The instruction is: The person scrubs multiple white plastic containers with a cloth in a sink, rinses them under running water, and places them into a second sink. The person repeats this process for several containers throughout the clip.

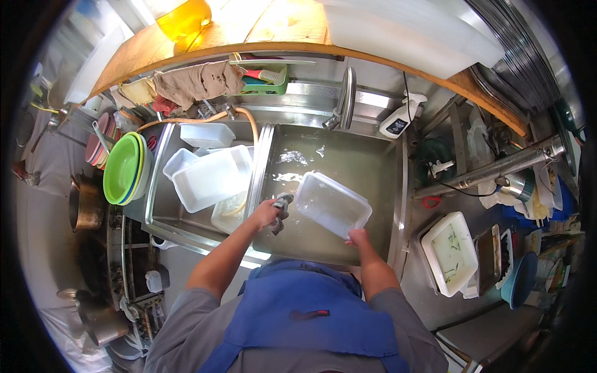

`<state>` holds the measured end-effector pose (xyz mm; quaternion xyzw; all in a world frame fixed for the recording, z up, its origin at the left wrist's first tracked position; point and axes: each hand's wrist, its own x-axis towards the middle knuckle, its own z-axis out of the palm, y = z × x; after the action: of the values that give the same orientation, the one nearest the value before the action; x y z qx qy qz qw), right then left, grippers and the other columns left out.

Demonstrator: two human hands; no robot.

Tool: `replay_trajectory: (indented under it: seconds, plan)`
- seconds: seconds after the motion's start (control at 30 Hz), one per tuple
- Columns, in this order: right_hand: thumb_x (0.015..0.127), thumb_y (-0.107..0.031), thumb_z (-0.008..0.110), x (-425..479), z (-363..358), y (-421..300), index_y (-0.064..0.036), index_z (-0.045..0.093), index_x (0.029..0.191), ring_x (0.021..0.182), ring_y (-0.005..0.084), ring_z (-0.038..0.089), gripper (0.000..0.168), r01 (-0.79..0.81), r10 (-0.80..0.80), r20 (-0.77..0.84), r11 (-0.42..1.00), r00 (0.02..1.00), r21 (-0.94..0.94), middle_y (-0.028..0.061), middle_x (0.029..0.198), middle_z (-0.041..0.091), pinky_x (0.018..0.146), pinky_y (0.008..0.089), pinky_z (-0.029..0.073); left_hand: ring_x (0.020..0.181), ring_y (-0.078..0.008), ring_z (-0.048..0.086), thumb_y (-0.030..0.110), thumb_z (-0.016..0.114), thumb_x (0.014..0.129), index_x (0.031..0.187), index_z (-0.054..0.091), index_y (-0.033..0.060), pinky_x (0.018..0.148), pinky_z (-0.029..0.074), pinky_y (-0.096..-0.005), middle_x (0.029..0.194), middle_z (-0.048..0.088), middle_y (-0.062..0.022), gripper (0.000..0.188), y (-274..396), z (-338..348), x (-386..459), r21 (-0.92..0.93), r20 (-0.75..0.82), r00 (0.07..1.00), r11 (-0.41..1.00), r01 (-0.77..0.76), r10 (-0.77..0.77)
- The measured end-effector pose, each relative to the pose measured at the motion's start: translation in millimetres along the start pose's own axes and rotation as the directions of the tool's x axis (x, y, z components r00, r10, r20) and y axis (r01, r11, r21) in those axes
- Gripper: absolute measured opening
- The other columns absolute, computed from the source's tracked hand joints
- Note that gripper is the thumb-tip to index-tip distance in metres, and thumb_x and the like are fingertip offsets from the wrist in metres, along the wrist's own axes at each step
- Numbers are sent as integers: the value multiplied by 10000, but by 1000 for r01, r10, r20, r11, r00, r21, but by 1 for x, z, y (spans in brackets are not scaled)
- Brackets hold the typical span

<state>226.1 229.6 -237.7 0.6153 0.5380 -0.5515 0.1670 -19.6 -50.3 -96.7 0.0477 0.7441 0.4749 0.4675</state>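
My left hand (267,214) grips a bunched grey cloth (281,213) over the left side of a stainless steel sink basin (399,186) filled with cloudy water (359,158). By its near right corner, my right hand (358,236) holds a rectangular translucent plastic container (333,203), tilted over the water. A gap separates the cloth from the container. To the left, a second basin (163,205) holds a large white plastic container (212,177), a smaller box-shaped container (207,135) and others partly hidden beneath.
A curved faucet (347,98) rises behind the water basin, with a spray bottle (402,114) to its right. Stacked bowls (122,168) stand left of the sinks. On the right counter sits a white tub (450,254) with liquid and green pieces. A wooden shelf (289,28) overhangs the back.
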Motion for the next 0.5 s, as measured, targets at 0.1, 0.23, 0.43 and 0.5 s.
replay_trajectory:
  seconds: [0.1,0.23,0.43,0.5]
  plan:
    - [781,-48,556,26,16,24,52,605,1154,630,289,692,389,131,-153,111,973,982,190,200,886,661,411,414,533,849,-177,617,73,567,891,1192,637,15,767,501,-332,971,667,-77,314,0,-2,10,-69,47,999,998,-8,11]
    - [770,7,511,-30,-1,-25,42,556,1232,897,335,671,466,385,-373,-93,903,923,191,208,1034,637,714,464,564,901,-185,618,57,587,873,1238,607,21,798,501,-339,996,665,-84,367,1,9,3,-163,87,995,985,65,-51]
    - [730,50,502,-150,-50,-79,9,332,1460,1298,459,398,751,808,-931,-274,348,240,-475,280,1371,447,1122,487,326,830,-181,596,30,573,836,1224,605,31,725,489,-324,946,648,-81,389,26,33,-19,-42,72,996,997,57,-54]
    - [738,49,511,-182,-64,-89,1,310,1482,1298,464,390,771,785,-951,-274,276,141,-555,278,1365,445,1125,488,321,842,-186,603,40,579,839,1211,610,57,705,489,-323,957,645,-68,374,10,36,1,50,105,994,999,-12,6]
